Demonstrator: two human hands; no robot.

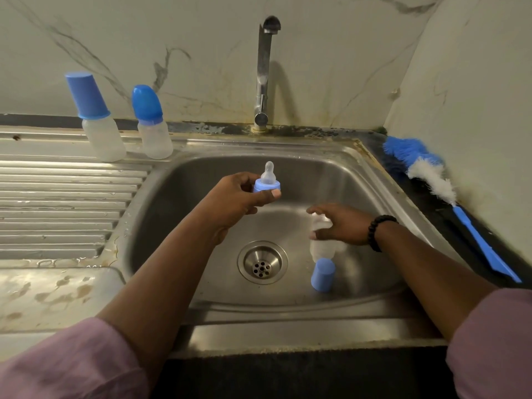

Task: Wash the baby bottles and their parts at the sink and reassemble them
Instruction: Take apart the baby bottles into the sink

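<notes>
Two capped bottles, one with a flat-topped cap point(87, 95) and one with a domed cap point(147, 103), stand at the back edge of the draining board, just left of the sink's point(359, 174) rear left corner; both appear assembled.

Over the basin's left half, the left hand point(239, 201) pinches the blue collar of a teat assembly point(267, 181), teat upright, fingers curled round it.

Low in the basin, right of the drain point(262, 262), the right hand point(342, 224) closes on a clear bottle body point(321, 237). A loose blue cap point(323, 274) lies just in front of that body.

Judged step: reassembly of the third bottle. The next move calls for lifting the body upright, seating the collar squarely on the neck and turning it, then fitting the cap.

A bottle brush point(426, 171) lies along the desk's right edge.

Obscured: the bottle body is blurred, so its neck, its orientation and the exact finger contact cannot be confirmed. No water is visible at the tap point(266, 70).
</notes>
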